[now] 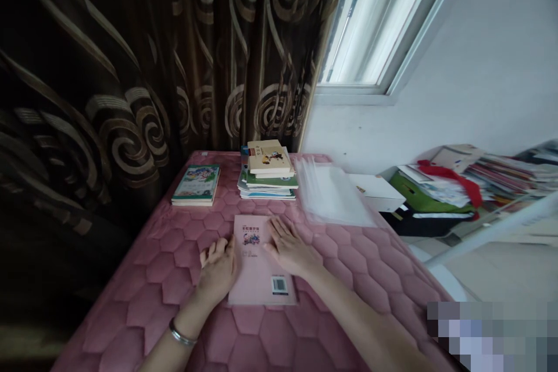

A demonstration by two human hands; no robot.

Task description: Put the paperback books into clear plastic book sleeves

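A pink book (pixel 257 279) with a barcode on its upper face lies flat on the quilted pink surface, and a clear cover seems to edge it. My right hand (pixel 290 247) rests on its upper right part, fingers stretched out and lying flat. At the book's left edge is my left hand (pixel 218 267), its fingers bent and the side of the hand against the edge; whether it pinches the cover there is hidden. A metal bangle (pixel 181 334) circles my left wrist.
Beyond the pink book stands a stack of books (pixel 268 177). Two or so green-covered books (pixel 196 185) lie left of it. Clear plastic sheets (pixel 333 192) spread to the right, beside a white box (pixel 377 192). Papers and a red cloth (pixel 453 177) pile up farther right; a dark curtain (pixel 209 58) hangs behind.
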